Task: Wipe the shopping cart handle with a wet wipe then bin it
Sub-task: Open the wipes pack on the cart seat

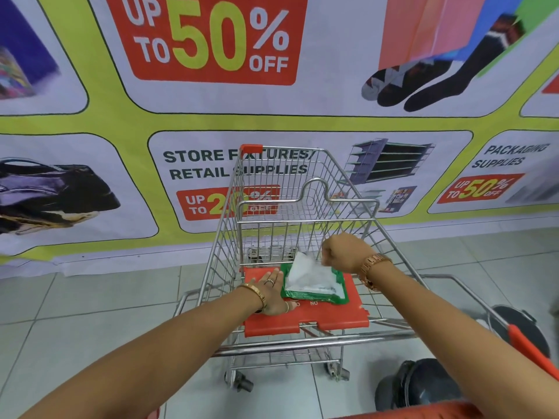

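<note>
A metal shopping cart [230, 207] stands before me, its red child-seat flap [305, 319] folded flat. A green wet-wipe packet [311, 293] lies on that flap. My left hand [273, 293] rests flat on the flap, fingers spread, touching the packet's left edge. My right hand [340, 249] hovers just above the packet, pinching a white wet wipe [305, 269] that stretches up out of the packet's opening. The cart's handle bar [302, 343] runs across below the flap, with a red grip [529, 349] at the right end.
A black bin [420, 385] with a dark liner sits on the tiled floor at lower right, another dark bin [514, 322] behind it. A large sale banner [211, 116] covers the wall right behind the cart.
</note>
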The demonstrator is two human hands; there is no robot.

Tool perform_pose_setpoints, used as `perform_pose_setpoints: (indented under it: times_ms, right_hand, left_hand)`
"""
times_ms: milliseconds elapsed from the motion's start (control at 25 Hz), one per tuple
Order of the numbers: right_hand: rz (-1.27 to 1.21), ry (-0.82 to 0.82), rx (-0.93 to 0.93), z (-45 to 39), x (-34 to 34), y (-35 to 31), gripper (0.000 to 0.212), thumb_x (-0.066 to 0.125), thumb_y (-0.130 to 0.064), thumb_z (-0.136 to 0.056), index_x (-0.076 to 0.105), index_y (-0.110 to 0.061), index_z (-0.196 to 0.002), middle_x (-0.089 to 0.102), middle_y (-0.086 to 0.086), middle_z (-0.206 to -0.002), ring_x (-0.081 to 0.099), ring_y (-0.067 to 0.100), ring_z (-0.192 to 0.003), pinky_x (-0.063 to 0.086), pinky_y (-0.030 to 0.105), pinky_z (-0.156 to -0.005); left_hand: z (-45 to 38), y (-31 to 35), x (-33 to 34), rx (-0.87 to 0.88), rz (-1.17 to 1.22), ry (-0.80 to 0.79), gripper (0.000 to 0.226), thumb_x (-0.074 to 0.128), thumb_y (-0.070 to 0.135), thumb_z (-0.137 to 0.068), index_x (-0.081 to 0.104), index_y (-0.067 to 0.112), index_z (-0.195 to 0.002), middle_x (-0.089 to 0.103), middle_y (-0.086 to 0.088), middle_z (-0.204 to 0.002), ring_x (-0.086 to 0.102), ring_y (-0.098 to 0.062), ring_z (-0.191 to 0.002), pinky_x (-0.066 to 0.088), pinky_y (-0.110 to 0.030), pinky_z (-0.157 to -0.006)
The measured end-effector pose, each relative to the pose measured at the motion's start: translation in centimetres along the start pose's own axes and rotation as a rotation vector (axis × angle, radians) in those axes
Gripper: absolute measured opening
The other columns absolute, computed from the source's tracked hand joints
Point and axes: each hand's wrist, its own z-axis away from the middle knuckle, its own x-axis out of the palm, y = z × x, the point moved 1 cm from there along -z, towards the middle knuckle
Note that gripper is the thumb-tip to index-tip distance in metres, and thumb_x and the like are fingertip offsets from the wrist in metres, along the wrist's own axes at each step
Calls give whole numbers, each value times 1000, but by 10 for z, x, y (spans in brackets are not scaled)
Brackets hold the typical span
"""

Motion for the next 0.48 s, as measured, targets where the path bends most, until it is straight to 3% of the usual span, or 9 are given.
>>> perform_pose_setpoints:
  times_ms: [120,280,480]
  right_hand:
    - [-60,49,66,-6,14,4,11,57,-15,-85,66,-10,-80,71,13,-97,64,27,-91,53,37,-80]
    - [0,-83,159,-12,40,9,41,60,-22,-85,53,-3,-121,59,16,-124,56,29,-113,48,38,-96]
    - [21,-91,228,-19,55,13,33,54,-8,-88,51,-1,-120,58,16,-124,54,29,-115,47,34,-93]
  left_hand:
    - [0,0,2,-13,-5,25,84,24,59,-91,-17,11,-146,-22,-2,-157,-12,-19,-147,-1,-43,-121]
    - [-2,-2,3,-41,-4,43,86,26,60,-91,-17,10,-146,-20,-3,-158,-11,-20,-147,0,-45,-121]
    - [-7,-4,2,-49,-2,43,86,26,60,-90,-17,11,-146,-21,-3,-157,-13,-20,-147,-2,-45,-121]
